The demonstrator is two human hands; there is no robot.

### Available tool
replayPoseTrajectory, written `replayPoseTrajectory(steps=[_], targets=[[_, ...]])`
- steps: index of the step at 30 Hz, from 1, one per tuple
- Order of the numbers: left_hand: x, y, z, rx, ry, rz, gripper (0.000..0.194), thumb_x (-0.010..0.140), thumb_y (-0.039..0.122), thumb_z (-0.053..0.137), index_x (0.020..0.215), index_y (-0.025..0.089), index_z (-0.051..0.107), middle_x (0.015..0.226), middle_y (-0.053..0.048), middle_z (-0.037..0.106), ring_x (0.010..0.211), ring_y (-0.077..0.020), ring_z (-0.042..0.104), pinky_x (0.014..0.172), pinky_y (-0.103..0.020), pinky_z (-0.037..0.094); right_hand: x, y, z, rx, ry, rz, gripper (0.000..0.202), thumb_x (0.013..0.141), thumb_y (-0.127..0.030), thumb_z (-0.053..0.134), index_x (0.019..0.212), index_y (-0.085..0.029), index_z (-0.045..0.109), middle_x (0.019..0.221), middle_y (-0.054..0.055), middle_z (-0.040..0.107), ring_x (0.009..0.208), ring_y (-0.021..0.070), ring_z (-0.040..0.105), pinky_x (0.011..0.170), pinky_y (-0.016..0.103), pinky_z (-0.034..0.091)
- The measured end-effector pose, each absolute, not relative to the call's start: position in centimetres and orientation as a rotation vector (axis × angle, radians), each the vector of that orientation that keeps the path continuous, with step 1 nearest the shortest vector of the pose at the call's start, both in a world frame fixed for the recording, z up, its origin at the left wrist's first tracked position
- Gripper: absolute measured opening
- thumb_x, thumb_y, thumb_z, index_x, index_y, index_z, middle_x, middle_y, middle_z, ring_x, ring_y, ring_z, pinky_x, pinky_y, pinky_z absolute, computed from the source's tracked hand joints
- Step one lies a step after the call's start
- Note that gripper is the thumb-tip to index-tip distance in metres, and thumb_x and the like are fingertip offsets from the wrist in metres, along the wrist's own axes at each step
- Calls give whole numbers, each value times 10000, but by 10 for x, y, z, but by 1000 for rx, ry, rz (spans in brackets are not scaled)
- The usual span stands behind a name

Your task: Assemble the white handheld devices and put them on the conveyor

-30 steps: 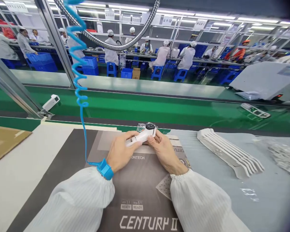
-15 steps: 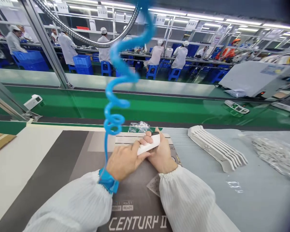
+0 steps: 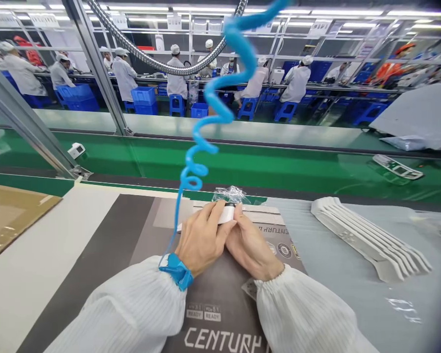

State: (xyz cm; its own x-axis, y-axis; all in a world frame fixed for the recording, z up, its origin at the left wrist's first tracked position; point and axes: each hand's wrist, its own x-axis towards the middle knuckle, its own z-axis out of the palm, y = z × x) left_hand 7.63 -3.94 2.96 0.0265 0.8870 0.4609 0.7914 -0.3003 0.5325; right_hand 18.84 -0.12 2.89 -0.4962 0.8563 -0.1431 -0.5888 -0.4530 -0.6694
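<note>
My left hand (image 3: 201, 239) and my right hand (image 3: 250, 244) are both closed around a small white handheld device (image 3: 226, 214) with a dark end, held just above a grey printed cardboard sheet (image 3: 139, 235). Most of the device is hidden under my fingers. A blue wrist strap (image 3: 178, 270) sits on my left wrist, and its blue coiled cord (image 3: 206, 132) rises up through the middle of the view. A crumpled clear plastic bag (image 3: 231, 194) lies just beyond my hands.
A stack of white plastic parts (image 3: 371, 238) lies to the right on a grey mat. Brown cardboard (image 3: 7, 220) is at the left edge. A green conveyor belt (image 3: 264, 166) runs behind, carrying a white device (image 3: 76, 150) and a flat part (image 3: 397, 166). People in white coats work beyond.
The device has turned in my hands and my left hand has slid over more of it. The coiled cord has swung from the left to the centre.
</note>
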Motion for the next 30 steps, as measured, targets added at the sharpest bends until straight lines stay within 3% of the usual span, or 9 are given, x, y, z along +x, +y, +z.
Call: replayPoseTrajectory(steps=[5,9,11,15,19,23,27,30], targets=[[49,-36,35,1940,1769,878,455,919,455,554,1333,274,506,1214,-65,674,1090,-260,640,886,-394,513,194,10,22,-625,-677,1988,349,821,-531,691,960,-211,684,1064,48,700,1169,225,590,1083,396,440],[8,-18,49,1502,1704,803,398,905,467,541,1181,182,567,846,-63,721,704,-195,674,623,-295,515,196,21,11,-701,-603,1938,329,853,-502,666,1052,-241,663,1264,66,658,1196,222,606,1081,409,459],[-14,2,59,1423,1811,852,342,914,390,531,1185,184,555,818,-46,716,659,-165,657,591,-260,495,197,24,8,-725,-601,1948,327,856,-478,673,1073,-234,660,1322,77,632,1185,224,620,1083,403,463],[-49,58,71,1387,2242,829,433,887,153,489,1316,207,476,1009,-68,722,828,-177,691,740,-291,514,198,24,7,-728,-630,1948,306,853,-439,691,1068,-223,674,1316,77,641,1162,220,636,1078,383,472],[-70,93,62,1332,2488,764,451,793,55,553,1232,163,550,1152,-146,675,1114,-296,631,925,-404,472,198,24,7,-747,-622,1947,295,825,-432,724,1046,-238,691,1288,65,657,1130,212,649,1055,376,491],[-66,82,50,1376,2633,784,441,788,62,564,1220,150,561,1314,-197,562,1284,-352,508,1042,-482,394,197,24,7,-740,-629,1958,298,792,-387,763,1047,-245,703,1281,58,657,1089,195,659,1021,351,500],[-33,48,37,1496,2571,826,423,869,149,527,1291,136,511,1331,-177,543,1266,-295,528,1072,-442,395,196,20,12,-747,-657,1973,298,769,-363,782,1032,-237,720,1251,52,669,1058,185,662,1010,343,490],[-1,22,26,1593,2461,852,464,883,215,542,1334,135,464,1391,-155,501,1270,-249,529,1064,-382,423,197,18,12,-747,-692,1972,340,697,-246,831,1019,-231,723,1193,37,684,1034,173,657,987,324,493]])
